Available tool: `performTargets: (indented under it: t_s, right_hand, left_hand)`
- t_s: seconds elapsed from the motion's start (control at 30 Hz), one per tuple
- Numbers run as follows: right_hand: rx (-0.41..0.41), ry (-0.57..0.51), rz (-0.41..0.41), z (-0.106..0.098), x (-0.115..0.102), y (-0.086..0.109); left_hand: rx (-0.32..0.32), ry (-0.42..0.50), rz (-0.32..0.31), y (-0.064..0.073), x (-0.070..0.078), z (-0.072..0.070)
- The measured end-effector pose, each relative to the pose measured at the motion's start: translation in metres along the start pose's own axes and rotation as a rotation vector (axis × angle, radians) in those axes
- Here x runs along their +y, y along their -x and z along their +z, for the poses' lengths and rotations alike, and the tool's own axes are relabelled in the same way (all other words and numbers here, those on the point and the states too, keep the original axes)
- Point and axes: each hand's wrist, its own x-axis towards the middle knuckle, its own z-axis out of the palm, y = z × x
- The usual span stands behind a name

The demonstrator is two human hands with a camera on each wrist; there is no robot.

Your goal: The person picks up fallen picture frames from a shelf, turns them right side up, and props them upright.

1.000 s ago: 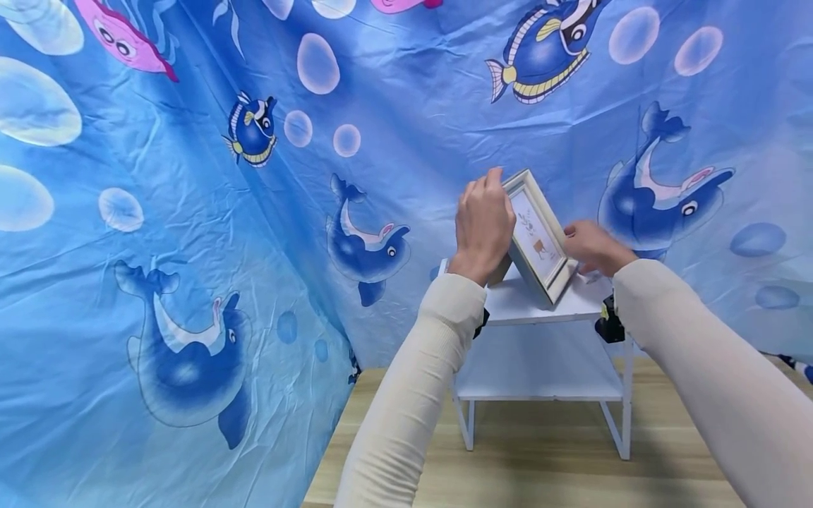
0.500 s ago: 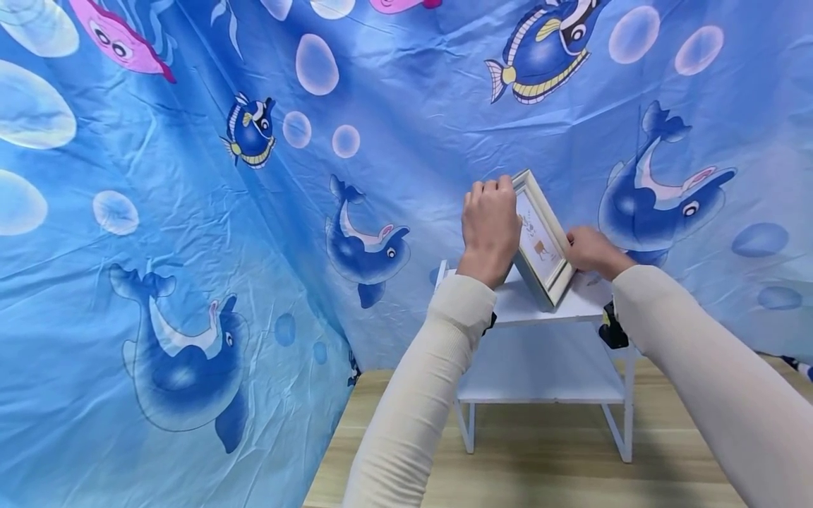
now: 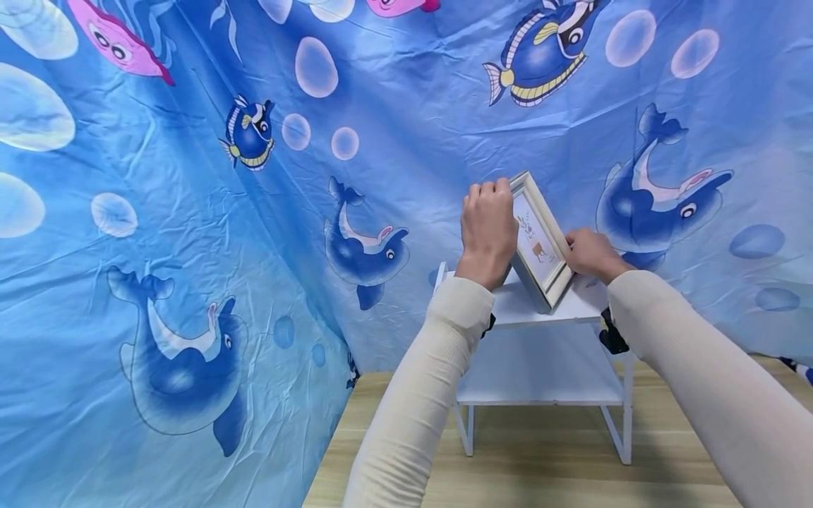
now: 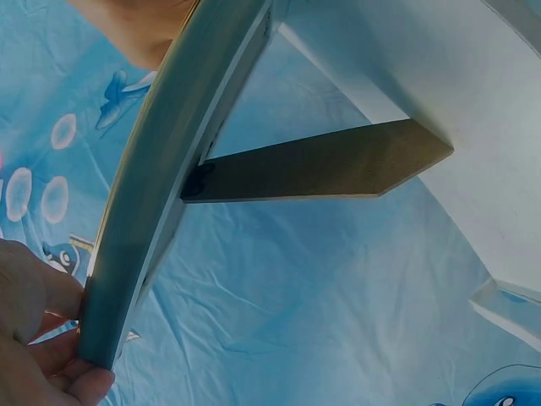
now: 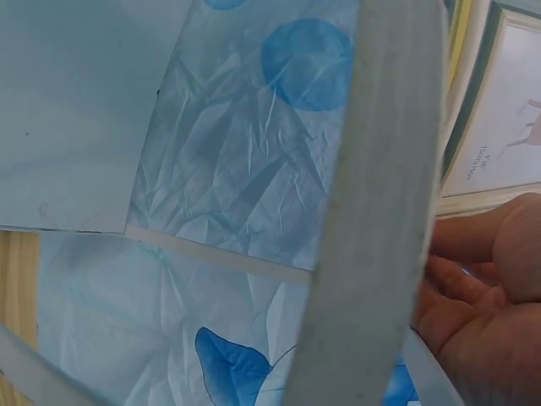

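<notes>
A picture frame (image 3: 538, 243) with a pale print stands tilted on the white rack's top, its lower corner toward me. My left hand (image 3: 488, 229) grips its upper left edge; in the left wrist view the left fingers (image 4: 63, 364) pinch the end of its side. My right hand (image 3: 593, 254) holds the opposite edge lower down, and in the right wrist view that hand (image 5: 490, 296) is at the frame's (image 5: 499, 110) border. Behind the frame, a brown support leg (image 4: 321, 165) is swung out, its pointed end at the white top.
The white two-tier rack (image 3: 540, 384) stands on a wood-look floor (image 3: 540, 476). A blue sea-print curtain (image 3: 406, 127) hangs close behind it and along the left. One white upright (image 5: 372, 203) crosses the right wrist view beside the hand.
My left hand has shifted slightly right and down along the frame's edge. My right hand has drawn its fingers in at the right edge. The frame keeps nearly the same tilt.
</notes>
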Motion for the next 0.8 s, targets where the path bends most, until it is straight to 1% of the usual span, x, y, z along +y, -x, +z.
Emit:
performTargets:
  t_s: [0.3,0.53,0.63,0.8]
  right_hand:
    - [0.044,-0.017,0.047,0.0067,0.0022,0.0033]
    - [0.071,-0.021,0.066,0.0103,0.0009,-0.0005]
    - [0.072,-0.017,0.064,0.0088,-0.0016,-0.0029]
    - [0.063,0.006,0.035,0.0025,-0.0019,-0.0024]
  left_hand:
    - [-0.012,0.003,0.009,0.0061,-0.0012,0.0020]
    - [-0.008,0.005,-0.003,0.0044,-0.0058,0.0030]
    - [-0.006,0.011,-0.010,0.0027,-0.0083,0.0025]
    - [-0.018,0.023,-0.015,0.0009,-0.0083,0.0013]
